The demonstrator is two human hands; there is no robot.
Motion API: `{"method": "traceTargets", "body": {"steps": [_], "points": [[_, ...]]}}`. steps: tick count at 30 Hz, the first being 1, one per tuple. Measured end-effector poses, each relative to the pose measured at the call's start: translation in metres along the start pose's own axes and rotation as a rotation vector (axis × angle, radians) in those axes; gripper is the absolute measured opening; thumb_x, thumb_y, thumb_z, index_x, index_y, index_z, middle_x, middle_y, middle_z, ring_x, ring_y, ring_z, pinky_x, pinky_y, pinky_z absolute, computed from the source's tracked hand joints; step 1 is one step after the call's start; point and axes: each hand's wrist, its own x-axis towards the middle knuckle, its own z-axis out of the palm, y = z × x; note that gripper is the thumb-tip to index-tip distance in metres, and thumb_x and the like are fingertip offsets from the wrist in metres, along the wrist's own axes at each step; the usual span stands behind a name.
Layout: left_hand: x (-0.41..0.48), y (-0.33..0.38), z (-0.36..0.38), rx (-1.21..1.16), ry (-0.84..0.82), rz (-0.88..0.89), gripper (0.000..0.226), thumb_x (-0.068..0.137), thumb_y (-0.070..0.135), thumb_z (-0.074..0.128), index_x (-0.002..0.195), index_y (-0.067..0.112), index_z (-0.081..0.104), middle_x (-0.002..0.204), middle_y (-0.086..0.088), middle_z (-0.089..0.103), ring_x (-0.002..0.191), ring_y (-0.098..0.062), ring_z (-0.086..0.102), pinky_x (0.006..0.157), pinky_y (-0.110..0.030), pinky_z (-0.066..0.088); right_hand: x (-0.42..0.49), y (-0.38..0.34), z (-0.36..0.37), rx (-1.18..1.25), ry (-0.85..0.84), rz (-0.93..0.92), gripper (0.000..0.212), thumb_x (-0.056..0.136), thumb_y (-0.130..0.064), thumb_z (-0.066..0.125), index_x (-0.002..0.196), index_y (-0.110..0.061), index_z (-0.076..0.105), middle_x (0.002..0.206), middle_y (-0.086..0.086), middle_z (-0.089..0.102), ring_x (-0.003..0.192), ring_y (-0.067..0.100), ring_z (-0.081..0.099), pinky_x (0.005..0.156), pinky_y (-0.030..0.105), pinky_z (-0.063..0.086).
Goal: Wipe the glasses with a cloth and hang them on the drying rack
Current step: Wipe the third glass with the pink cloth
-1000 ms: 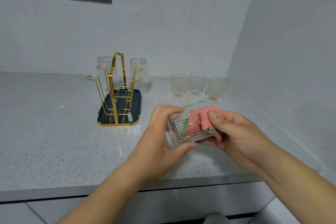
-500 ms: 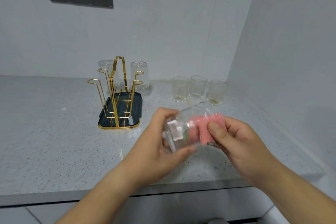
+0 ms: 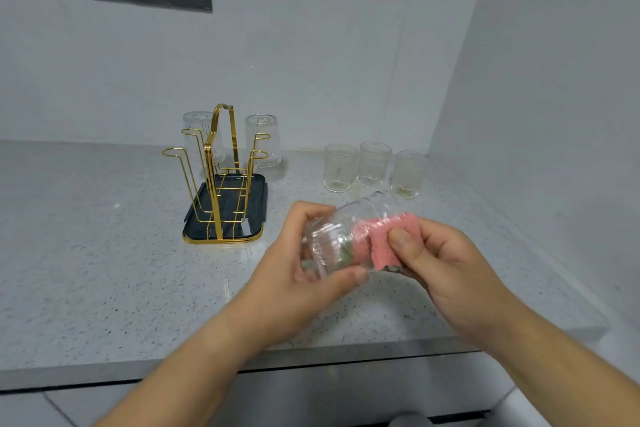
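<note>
Head view shows both hands raised just above the front edge of the grey speckled stone surface (image 3: pixel 104 270), sharing one clear ribbed drinking glass (image 3: pixel 341 239) that lies nearly on its side. Its long axis runs from lower left to upper right: the thick base sits in the left hand (image 3: pixel 294 274), whose thumb and fingers are clenched around it, while the open mouth points toward the right hand (image 3: pixel 446 263). That hand pinches a pink textured cloth (image 3: pixel 382 246) over the rim, part of the cloth pushed inside the glass and part folded outside under the thumb. The gold wire drying rack on its dark tray (image 3: pixel 223 191) stands up and to the left of the hands, toward the middle of the surface and nearer the left hand, so the hanging move would likely fall to that hand, mouth turned down over a free front prong. Two glasses (image 3: pixel 263 140) already hang inverted on the back prongs. Three upright glasses (image 3: pixel 374 165) wait near the back right corner, beyond the hands.
</note>
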Motion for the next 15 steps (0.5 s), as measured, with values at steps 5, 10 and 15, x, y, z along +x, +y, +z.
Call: {"method": "traceTargets", "body": {"steps": [5,10,15], "points": [[-0.002,-0.002,0.006,0.035,0.014,0.053,0.075,0.078,0.031,0.089,0.133,0.046,0.041,0.132,0.013,0.054,0.111,-0.010,0.069,0.094,-0.032,0.060,0.006,0.003,0.001,0.124,0.035,0.031,0.030,0.094,-0.030,0.057,0.100,-0.009,0.077,0.100,0.012,0.079,0.096,0.023,0.076,0.088,0.033,0.061],[0.005,0.006,0.002,-0.583,-0.092,-0.432,0.074,0.080,0.055,0.072,0.134,0.009,0.051,0.102,-0.015,0.073,0.076,-0.029,0.073,0.062,-0.040,0.064,0.000,0.006,0.004,-0.021,0.000,-0.021,0.023,0.095,-0.029,0.056,0.087,-0.025,0.077,0.093,0.006,0.076,0.093,0.022,0.073,0.088,0.031,0.058],[-0.001,-0.003,-0.001,0.021,0.010,0.024,0.051,0.083,0.026,0.084,0.123,0.027,0.053,0.115,0.013,0.066,0.097,-0.008,0.071,0.086,-0.030,0.061,0.001,0.010,0.003,-0.001,-0.002,-0.008,0.030,0.090,-0.051,0.067,0.095,-0.025,0.080,0.100,0.009,0.079,0.100,0.026,0.075,0.093,0.037,0.059]]}}
